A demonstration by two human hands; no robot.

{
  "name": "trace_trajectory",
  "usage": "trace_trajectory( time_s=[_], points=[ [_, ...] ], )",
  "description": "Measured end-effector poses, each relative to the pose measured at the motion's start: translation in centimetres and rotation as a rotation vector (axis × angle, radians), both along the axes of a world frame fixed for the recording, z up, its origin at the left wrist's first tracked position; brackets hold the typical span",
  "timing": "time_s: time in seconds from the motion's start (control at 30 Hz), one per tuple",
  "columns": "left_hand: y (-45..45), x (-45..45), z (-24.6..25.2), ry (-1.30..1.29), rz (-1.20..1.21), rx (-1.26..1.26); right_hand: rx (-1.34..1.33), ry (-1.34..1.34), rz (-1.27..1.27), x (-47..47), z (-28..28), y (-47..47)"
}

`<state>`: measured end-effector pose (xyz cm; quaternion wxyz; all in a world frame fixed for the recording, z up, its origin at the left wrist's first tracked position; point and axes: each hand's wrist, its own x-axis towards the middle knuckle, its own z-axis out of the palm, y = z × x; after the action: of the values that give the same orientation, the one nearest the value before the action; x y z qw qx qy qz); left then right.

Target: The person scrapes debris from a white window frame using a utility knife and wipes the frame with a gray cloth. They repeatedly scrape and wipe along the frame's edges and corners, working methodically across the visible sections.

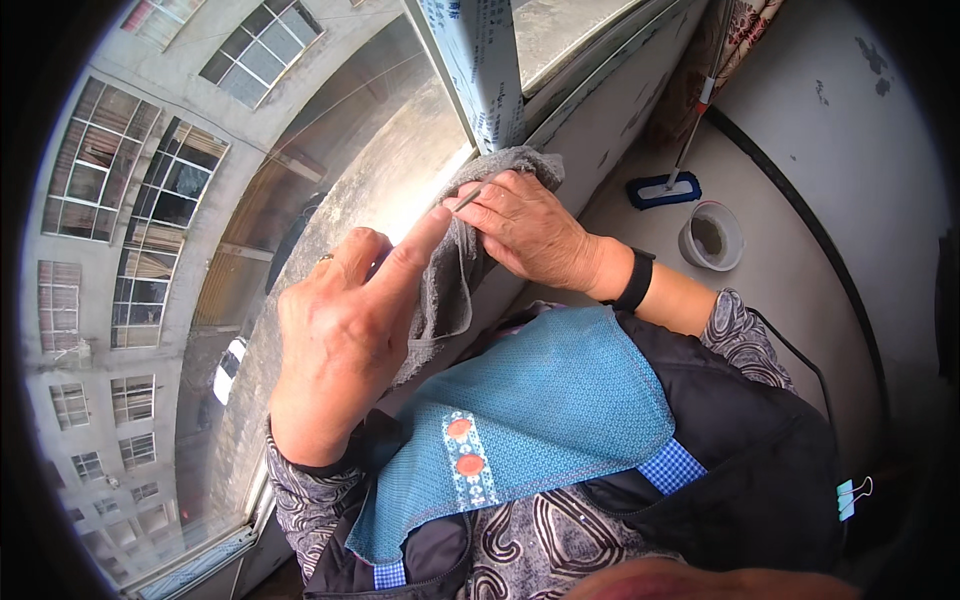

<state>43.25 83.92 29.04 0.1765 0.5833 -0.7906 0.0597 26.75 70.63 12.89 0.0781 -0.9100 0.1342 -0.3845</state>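
Observation:
A grey cloth (pixel 450 289) hangs over the window's ledge below a window frame post (pixel 491 82) covered in printed film. My right hand (pixel 529 229) presses on the cloth, with a thin metal strip or blade (pixel 472 193) at its fingers. My left hand (pixel 352 322) is raised to the left of the cloth, its index finger stretched out to the near end of the thin strip. The other fingers of that hand are curled, and something dark shows partly behind them; what it is cannot be told.
A flat mop (pixel 664 189) with a blue edge stands on the floor at the right, beside a whitish bucket (pixel 711 236). A patterned curtain (pixel 750 37) hangs behind it. Left of me, the window pane looks onto a building with barred windows (pixel 101 161).

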Motion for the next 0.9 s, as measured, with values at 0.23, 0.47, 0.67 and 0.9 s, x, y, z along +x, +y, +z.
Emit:
trace_trajectory(
  time_s=[0.23, 0.47, 0.67, 0.9],
  points=[
    [-1.3, 0.1, 0.5, -0.311, 0.026, 0.049, -0.035, -0.029, 0.054, 0.4, 0.5, -0.1],
    [-3.2, 0.9, 0.1, -0.251, 0.059, 0.138, -0.043, -0.272, 0.150, -0.2, -0.5, 0.5],
    [-3.1, -0.8, -3.3, -0.172, 0.073, 0.156, 0.356, -0.488, -0.204, -2.1, -3.1, 1.7],
    [-5.7, -1.4, -5.3, -0.133, 0.060, 0.169, 0.813, -0.526, -0.110, -1.7, -2.2, 1.9]
  ],
)
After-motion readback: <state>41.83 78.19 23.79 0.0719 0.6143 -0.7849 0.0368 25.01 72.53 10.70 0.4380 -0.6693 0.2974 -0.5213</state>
